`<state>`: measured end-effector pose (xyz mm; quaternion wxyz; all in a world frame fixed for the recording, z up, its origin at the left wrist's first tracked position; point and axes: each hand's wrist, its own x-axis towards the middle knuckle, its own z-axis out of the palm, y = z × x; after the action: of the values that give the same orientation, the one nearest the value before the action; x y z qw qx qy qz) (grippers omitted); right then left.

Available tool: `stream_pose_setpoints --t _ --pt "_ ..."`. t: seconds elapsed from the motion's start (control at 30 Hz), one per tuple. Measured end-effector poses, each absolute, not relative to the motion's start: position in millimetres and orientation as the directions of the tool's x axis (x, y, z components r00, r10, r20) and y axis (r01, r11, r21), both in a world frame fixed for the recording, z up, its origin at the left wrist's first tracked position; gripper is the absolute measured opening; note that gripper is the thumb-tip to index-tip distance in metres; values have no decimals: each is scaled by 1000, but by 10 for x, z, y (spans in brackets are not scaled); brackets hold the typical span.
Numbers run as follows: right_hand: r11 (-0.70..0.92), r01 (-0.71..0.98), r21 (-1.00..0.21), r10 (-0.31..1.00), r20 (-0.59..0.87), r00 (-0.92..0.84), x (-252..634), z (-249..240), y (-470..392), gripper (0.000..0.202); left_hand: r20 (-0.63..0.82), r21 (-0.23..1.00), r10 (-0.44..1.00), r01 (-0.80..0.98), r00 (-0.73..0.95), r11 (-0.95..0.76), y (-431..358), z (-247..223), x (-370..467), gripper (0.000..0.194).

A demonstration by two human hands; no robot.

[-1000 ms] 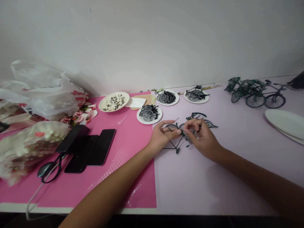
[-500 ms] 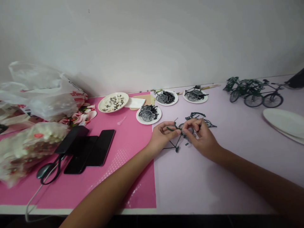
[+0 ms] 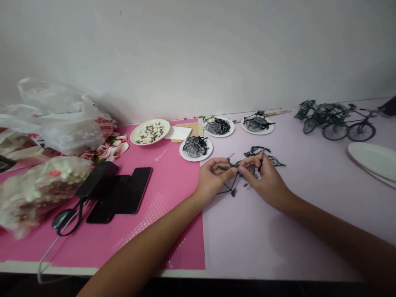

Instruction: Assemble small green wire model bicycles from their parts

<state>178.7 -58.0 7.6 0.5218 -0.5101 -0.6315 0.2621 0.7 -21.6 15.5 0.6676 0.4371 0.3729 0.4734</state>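
From my end: left hand (image 3: 216, 176) has thumb and fingers pinched on a small green bicycle frame (image 3: 235, 180), which sits at the lilac half of the table, between the two hands and low over the surface. Right hand (image 3: 266, 175) has thumb and forefinger brought together at the same joint, with a slim dark tool (image 3: 261, 161) clamped in the curled fingers, tip up. Can't tell whether those right fingertips also pinch a tiny part; too small and covered. A wheel (image 3: 239, 163) shows partly behind the fingers. Risks as I judge them: the frame looks thin, so pressing off-axis could bend a tube or spring the joint open. Grip is at one spot, so the lower end could swing if the left pinch slackens. The tool parked in the right hand could snag the frame or get dropped, since those fingers do two jobs. Loose green parts (image 3: 255, 150) lie just beyond the right hand; a knuckle or sleeveless wrist could nudge them. Anything tiny that slips would be hard for me to spot among the dark bits there.
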Motion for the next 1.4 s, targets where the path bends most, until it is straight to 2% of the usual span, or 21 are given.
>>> stream_pose_setpoints --t 0.43,0.77,1.03,1.4 --pt "262 295 -919 936 316 153 1737 62 -584 48 -94 950 962 -265 257 163 -219 204 8 55" --pt "257 384 -887 915 351 198 1745 106 -591 54 -80 949 964 -276 254 151 -207 151 17 55" --pt "222 151 -963 952 248 177 1766 -10 -517 58 -79 949 955 -273 284 160 -197 155 20 54" --pt "178 78 -981 966 189 175 1799 -31 -477 64 -64 943 967 -301 245 139 -211 131 43 55"
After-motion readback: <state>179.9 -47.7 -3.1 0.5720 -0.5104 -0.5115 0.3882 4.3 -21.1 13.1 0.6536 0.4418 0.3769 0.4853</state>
